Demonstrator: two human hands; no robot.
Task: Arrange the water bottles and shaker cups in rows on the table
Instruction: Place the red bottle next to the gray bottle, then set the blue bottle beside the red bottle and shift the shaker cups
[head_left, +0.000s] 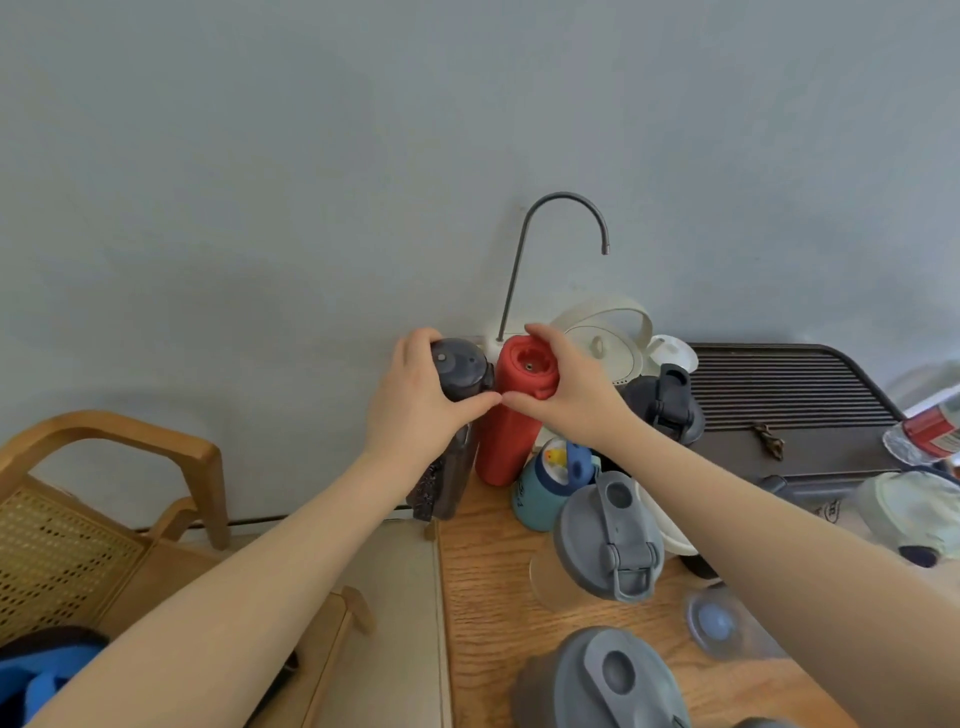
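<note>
Table (483, 582): 2 hands (415, 405) grip 2 bottles (506, 410).

Ahead of you a plain, pale grey-blue painted wall (311, 156) fills most of the view, evenly lit with soft shadow low down. At your left stands a light wooden armchair with a woven cane panel (104, 499). A cream cushioned seat (395, 597) sits just beside the left edge of the oak-grain wooden table (493, 597). A dark baseboard strip (260, 521) runs low along the wall.
</note>
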